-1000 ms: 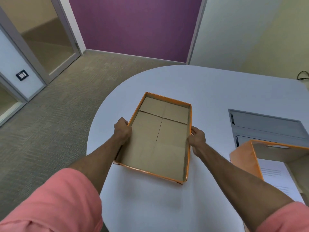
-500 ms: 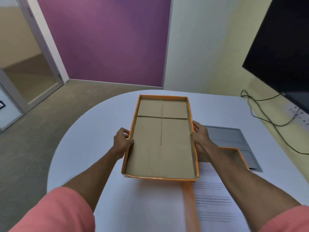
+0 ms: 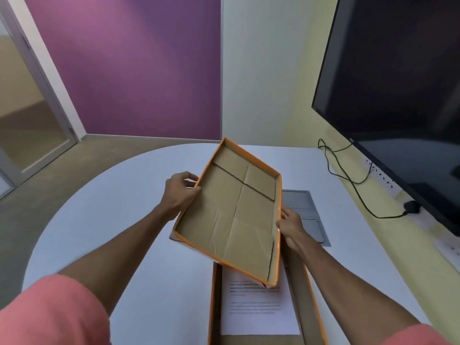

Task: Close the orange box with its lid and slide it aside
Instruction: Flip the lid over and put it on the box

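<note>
The orange lid (image 3: 231,215), brown cardboard inside, is held in the air with its hollow side facing me, tilted and turned clockwise. My left hand (image 3: 180,192) grips its left long edge, and my right hand (image 3: 290,225) grips its right long edge. Below it, near the table's front edge, the open orange box (image 3: 214,307) holds a printed white sheet (image 3: 256,312). The lid's lower corner overlaps the far end of the box.
A grey laptop (image 3: 307,207) lies shut on the white table (image 3: 112,220) just behind the box, right of the lid. A dark screen (image 3: 398,95) hangs on the right wall, with a black cable (image 3: 353,180) and plug along the table's right edge.
The lid has been carried right and toward me over the open box, and it has turned clockwise and tilted. My view has swung right and up, showing the screen.
</note>
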A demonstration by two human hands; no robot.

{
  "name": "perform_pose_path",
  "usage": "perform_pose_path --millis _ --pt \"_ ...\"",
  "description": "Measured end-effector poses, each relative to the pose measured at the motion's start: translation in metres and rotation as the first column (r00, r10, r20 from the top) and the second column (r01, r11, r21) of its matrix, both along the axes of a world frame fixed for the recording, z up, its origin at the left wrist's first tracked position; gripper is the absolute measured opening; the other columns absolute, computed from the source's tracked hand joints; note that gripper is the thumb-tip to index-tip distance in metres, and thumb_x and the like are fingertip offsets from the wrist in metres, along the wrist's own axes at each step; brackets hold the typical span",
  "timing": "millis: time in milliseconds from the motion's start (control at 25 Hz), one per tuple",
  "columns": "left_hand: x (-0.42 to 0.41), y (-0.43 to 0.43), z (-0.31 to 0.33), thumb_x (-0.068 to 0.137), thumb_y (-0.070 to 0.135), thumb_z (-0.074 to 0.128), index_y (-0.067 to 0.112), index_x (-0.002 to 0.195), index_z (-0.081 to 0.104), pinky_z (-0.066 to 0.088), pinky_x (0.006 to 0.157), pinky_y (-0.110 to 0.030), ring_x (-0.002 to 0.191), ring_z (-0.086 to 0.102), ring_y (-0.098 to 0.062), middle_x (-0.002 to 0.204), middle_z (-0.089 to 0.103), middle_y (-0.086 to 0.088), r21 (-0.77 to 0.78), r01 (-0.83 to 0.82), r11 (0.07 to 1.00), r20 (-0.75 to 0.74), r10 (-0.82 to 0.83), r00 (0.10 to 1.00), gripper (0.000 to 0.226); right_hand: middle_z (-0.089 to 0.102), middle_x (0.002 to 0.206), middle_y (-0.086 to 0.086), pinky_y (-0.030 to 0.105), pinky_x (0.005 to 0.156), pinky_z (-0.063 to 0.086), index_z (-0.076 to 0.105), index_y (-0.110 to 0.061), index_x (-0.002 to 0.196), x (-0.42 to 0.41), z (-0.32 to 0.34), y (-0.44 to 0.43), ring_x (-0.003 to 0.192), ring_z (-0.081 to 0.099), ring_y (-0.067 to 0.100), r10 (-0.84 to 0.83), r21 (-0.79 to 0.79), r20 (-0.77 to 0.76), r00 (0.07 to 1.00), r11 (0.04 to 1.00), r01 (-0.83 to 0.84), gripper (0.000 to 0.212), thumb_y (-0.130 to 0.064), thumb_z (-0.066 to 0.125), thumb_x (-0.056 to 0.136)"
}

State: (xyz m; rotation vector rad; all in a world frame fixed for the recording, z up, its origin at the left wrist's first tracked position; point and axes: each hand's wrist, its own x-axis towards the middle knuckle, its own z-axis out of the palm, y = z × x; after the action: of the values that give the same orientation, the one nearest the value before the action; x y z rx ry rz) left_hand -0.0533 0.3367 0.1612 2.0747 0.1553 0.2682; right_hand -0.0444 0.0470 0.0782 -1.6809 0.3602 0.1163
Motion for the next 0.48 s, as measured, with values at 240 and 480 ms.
perform_pose_path --millis 240,480 --pt "-0.001 -0.049 0.049 0.071 0.015 0.07 0.009 0.097 0.077 0.057 0.075 -0.022 0.08 0.071 -0.012 0.091 0.076 -0.006 0.067 0.008 0.998 0.149 -0.018 0.989 0.028 0.058 0.13 0.016 0.038 0.095 0.046 0.052 0.002 0.131 0.005 0.03 0.017 0.114 0.057 0.032 -0.093 -0.109 -0.029 0.995 0.99 0.09 0.038 -0.01 0.052 0.095" --pt "-0.009 -0.097 0.065 0.068 0.014 0.079 0.002 0.104 0.072 0.055 0.076 -0.021 0.083 0.067 -0.015 0.102 0.072 -0.01 0.171 0.051 0.984 0.275 -0.098 0.957 0.039 0.062 0.08 0.007 0.034 0.078 0.048 0.069 -0.013 0.102 0.026 0.123 0.055 0.075 0.058 0.024 0.018 0.085 0.181 0.983 0.996 -0.034 0.045 -0.05 0.045 0.095"
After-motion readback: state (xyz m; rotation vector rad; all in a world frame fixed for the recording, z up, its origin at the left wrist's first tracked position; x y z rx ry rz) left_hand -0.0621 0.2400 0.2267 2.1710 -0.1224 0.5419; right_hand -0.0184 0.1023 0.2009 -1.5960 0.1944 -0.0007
